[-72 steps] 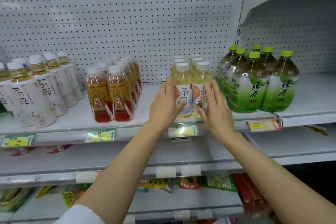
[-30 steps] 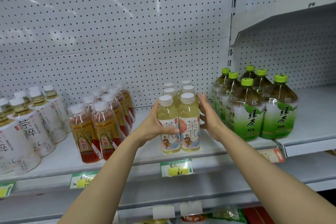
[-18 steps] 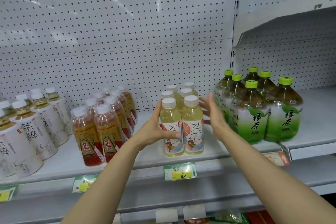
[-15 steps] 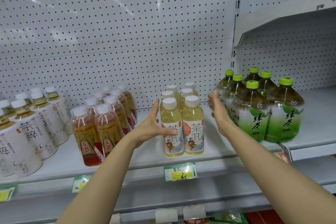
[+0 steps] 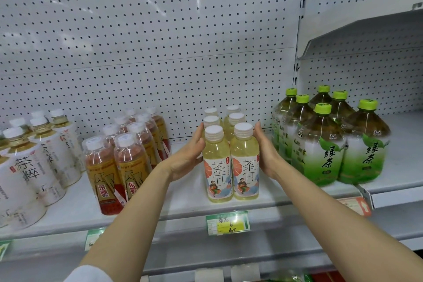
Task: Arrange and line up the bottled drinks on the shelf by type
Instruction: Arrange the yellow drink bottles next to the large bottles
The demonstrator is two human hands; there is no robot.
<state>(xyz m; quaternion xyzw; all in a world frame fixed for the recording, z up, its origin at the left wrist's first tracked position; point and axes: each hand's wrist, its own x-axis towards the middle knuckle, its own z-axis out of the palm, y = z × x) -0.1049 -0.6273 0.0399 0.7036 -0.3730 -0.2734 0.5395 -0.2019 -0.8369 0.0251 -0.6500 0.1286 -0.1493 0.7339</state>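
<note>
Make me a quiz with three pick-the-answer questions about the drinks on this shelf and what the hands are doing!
1. Where do the green-capped bottles stand?
A. right of the pale yellow bottles
B. left of the amber bottles
C. on the shelf below

2. How many pale yellow bottles show?
A. two
B. six
C. ten

3. What are the left hand and right hand doing?
A. lifting one bottle
B. hanging idle
C. pressing the sides of the yellow group

Answers: 1 A, they are at the right end of the shelf. 2 B, two rows of three white caps. 3 C, one flat palm on each side.
</note>
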